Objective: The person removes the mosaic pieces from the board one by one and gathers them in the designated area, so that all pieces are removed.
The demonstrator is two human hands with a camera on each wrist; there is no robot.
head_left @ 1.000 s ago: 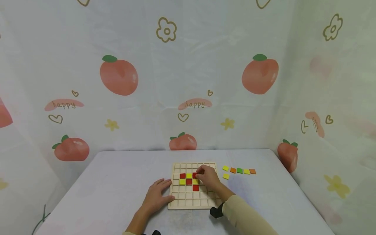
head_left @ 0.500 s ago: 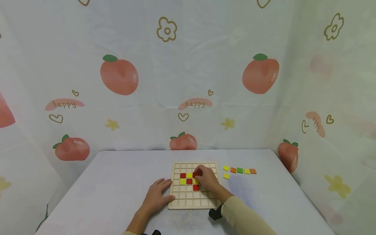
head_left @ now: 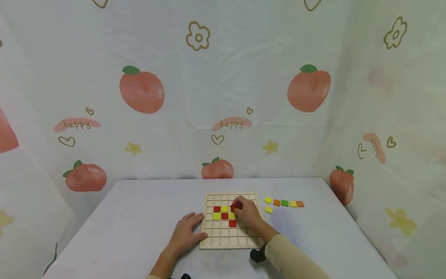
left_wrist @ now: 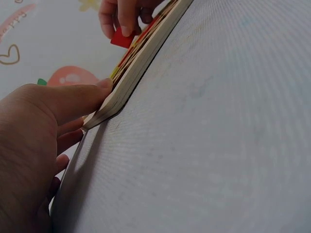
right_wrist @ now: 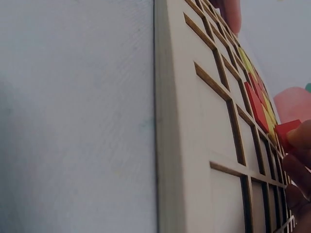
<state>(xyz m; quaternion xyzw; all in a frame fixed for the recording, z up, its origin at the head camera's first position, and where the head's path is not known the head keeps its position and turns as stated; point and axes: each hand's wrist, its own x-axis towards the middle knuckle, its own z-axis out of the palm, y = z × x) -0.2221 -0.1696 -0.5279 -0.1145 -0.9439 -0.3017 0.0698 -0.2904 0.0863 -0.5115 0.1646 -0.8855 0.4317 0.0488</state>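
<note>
A wooden grid board (head_left: 228, 242) lies flat in front of me. My right hand (head_left: 249, 213) pinches a red square tile (left_wrist: 122, 38) between thumb and fingers; both wrist views show it tilted and raised above the board. Below it in the head view, a yellow tile (head_left: 231, 216) is partly covered by the fingers. Other red and yellow tiles sit in cells to the left, among them a red tile (head_left: 224, 216) and a yellow tile (head_left: 217, 216). My left hand (head_left: 184, 234) rests at the board's left edge, its thumb (left_wrist: 82, 99) on the rim and its fingers extended.
Right of the board, loose tiles lie on the white-covered table (head_left: 139, 217): several in a row, including a green tile (head_left: 284, 202) and an orange tile (head_left: 277, 202), plus a yellow tile (head_left: 268, 210) nearer. A patterned cloth (head_left: 223, 77) hangs behind the table.
The red tile in my right hand has come slightly to the right, out of line with its cell. My left hand and the loose tiles stay put.
</note>
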